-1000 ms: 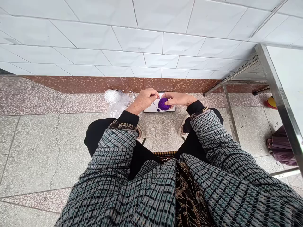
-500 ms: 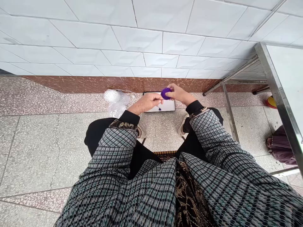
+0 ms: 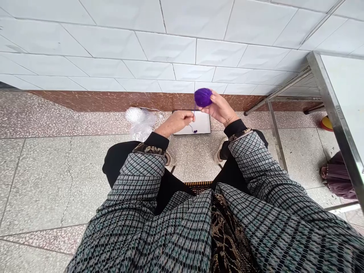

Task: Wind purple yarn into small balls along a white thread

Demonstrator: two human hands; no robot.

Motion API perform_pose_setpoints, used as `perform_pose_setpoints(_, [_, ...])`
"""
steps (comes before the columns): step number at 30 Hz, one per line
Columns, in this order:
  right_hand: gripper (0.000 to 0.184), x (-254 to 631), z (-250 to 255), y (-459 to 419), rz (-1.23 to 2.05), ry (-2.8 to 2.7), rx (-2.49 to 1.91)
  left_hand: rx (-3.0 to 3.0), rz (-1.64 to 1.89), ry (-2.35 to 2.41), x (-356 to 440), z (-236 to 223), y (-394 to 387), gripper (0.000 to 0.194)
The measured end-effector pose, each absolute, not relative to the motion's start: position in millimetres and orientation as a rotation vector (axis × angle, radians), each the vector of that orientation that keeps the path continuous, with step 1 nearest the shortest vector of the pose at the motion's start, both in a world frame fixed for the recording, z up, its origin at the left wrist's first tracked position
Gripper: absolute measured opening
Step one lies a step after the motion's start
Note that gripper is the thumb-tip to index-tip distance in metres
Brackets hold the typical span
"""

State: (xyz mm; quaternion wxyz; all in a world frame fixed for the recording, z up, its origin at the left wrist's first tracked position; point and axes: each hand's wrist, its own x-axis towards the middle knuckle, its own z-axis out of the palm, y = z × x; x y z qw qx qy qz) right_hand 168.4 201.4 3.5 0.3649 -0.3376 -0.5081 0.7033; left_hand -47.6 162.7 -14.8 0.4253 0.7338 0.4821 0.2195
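My right hand (image 3: 218,109) is raised in front of the wall and grips a small purple yarn ball (image 3: 203,97) at its fingertips. A thin purple strand (image 3: 194,113) runs down from the ball to my left hand (image 3: 178,120), which pinches it lower and to the left. The strand's loose end dangles over a white flat board (image 3: 202,125) lying on the floor by the wall base. Both arms wear checked grey sleeves.
A clear plastic bag with white yarn (image 3: 140,120) lies on the floor left of the board. A steel table frame (image 3: 335,113) stands at the right, with a dark purple cloth (image 3: 338,176) and a yellow-red object (image 3: 325,123) under it. A tiled wall rises just behind.
My right hand has lifted the purple ball up and slightly right, away from the board. The left hand stayed low, so a length of strand is drawn out between them.
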Motion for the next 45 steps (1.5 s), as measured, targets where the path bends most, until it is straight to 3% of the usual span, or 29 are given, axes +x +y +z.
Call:
perform_pose_setpoints(4, [0.033, 161, -11, 206, 1.59, -1.378, -1.286, 1.898, 0.504, 1.041, -48, -9, 159, 0.017])
perform_pose_setpoints(7, [0.031, 160, -12, 202, 1.648, -1.6, -1.484, 1.93, 0.61, 1.094, -51, -7, 159, 0.016])
perform_pose_setpoints(11, [0.031, 165, -1, 194, 2.015, -1.812, -1.309, 1.934, 0.703, 1.184, -55, -8, 163, 0.016])
perform_pose_setpoints(15, [0.039, 172, 5, 193, 2.228, -1.599, -0.874, 1.882, 0.738, 1.295, -55, -14, 167, 0.015])
perform_pose_setpoints(19, [0.051, 174, 4, 200, 2.086, -1.252, -0.694, 1.803, 0.653, 1.329, -51, -18, 167, 0.016])
perform_pose_setpoints(23, [0.049, 168, 8, 201, 1.958, -1.111, -0.828, 1.827, 0.496, 1.184, -46, -16, 163, 0.016])
perform_pose_setpoints(45, [0.045, 157, 10, 190, 1.831, -1.483, -1.086, 2.241, 0.571, 1.314, -48, -27, 161, 0.018])
